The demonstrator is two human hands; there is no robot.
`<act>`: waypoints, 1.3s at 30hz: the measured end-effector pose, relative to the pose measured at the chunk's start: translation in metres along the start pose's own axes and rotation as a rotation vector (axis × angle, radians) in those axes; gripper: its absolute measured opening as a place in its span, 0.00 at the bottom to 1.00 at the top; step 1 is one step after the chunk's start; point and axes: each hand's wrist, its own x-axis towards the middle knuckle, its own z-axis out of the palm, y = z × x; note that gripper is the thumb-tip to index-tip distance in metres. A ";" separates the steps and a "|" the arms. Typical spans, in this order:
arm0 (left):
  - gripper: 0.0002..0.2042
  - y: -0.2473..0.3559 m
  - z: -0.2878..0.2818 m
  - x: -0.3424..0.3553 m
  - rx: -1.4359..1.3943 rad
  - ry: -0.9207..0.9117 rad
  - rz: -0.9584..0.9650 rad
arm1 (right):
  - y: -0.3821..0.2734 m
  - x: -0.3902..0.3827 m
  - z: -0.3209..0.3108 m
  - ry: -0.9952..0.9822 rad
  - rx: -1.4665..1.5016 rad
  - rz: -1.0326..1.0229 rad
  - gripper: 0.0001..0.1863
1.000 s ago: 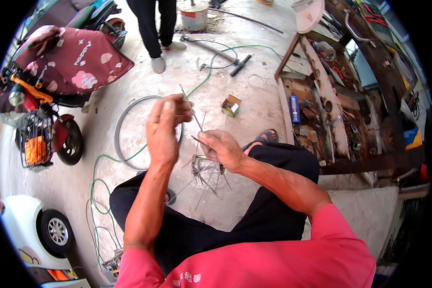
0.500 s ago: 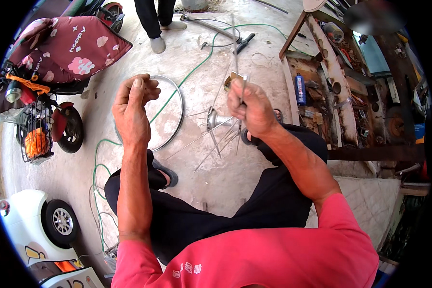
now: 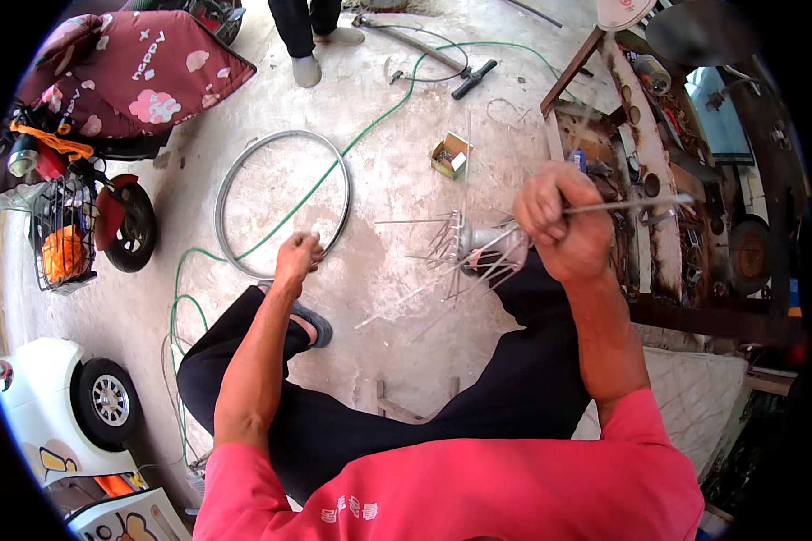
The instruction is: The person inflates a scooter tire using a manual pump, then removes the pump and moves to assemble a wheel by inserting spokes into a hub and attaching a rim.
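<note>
My right hand [image 3: 564, 221] is closed in a fist around a thin metal rod [image 3: 641, 206], which sticks out to the right. Just left of that fist is a metal wheel hub [image 3: 492, 245] with several loose spokes splaying out, blurred by motion. Whether my fingers also touch the hub, I cannot tell. Over the near right edge of a bare wheel rim [image 3: 346, 194], my left hand [image 3: 298, 261] has its fingers curled together. What they pinch, if anything, is too small to make out. Beyond the hub, a small open carton [image 3: 451, 155] holds small parts.
A green hose [image 3: 383, 113] snakes across the concrete floor and the rim. To the right stands a rusty workbench [image 3: 659, 171] with tools. A scooter with a maroon cover [image 3: 153, 81] and a white toy-like vehicle [image 3: 50, 397] are at left. Another person's legs [image 3: 305, 41] stand ahead.
My right hand has swung right and nearer, and the hub has shifted right. The left hand has dropped lower, away from the rim's far side. The carton, earlier partly behind my hand, shows fully.
</note>
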 end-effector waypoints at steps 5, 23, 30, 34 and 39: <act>0.19 -0.111 -0.004 0.061 0.375 0.024 -0.075 | -0.004 -0.004 -0.009 -0.072 -0.028 -0.029 0.22; 0.13 -0.156 0.018 0.141 1.276 0.178 0.299 | -0.001 0.002 -0.041 0.154 -0.008 0.193 0.25; 0.12 -0.111 0.016 0.128 1.153 0.022 0.450 | -0.004 -0.005 -0.050 0.150 -0.039 0.082 0.24; 0.13 -0.076 0.022 0.118 0.896 0.010 0.409 | -0.005 -0.009 -0.046 0.148 0.070 0.037 0.23; 0.18 -0.089 0.018 0.119 0.795 0.025 0.337 | -0.008 -0.013 -0.037 0.187 0.123 0.002 0.22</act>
